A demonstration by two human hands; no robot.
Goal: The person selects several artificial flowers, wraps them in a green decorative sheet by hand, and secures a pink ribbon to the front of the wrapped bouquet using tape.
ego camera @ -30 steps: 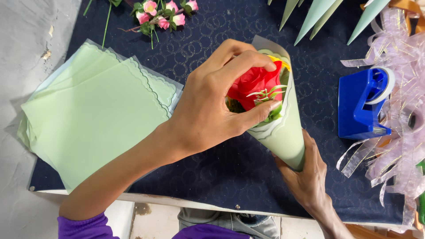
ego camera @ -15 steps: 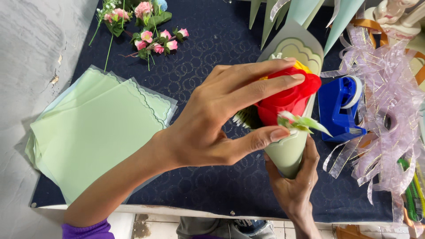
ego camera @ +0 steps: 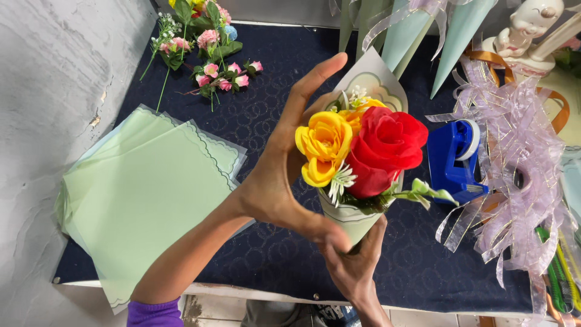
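My right hand [ego camera: 354, 266] grips the pointed bottom of a pale green paper cone [ego camera: 375, 82] held upright over the dark blue table [ego camera: 272, 66]. Inside the cone sit a red rose [ego camera: 387, 151] and a yellow rose [ego camera: 324, 145] with small white sprigs and green leaves. My left hand [ego camera: 281, 175] cups the cone's left side, fingers stretched up along the paper, thumb pressed under the flowers near my right hand.
A stack of pale green scalloped paper sheets [ego camera: 139, 194] lies at the left. Loose pink and yellow artificial flowers [ego camera: 206, 48] lie at the back left. A blue tape dispenser [ego camera: 454, 160], lilac ribbon [ego camera: 520, 163], more cones [ego camera: 417, 30] and a ceramic figurine [ego camera: 526, 30] stand right.
The cone has been raised and tilted toward the camera. My left hand moved off the top of the flowers to the cone's side, uncovering the yellow and red roses.
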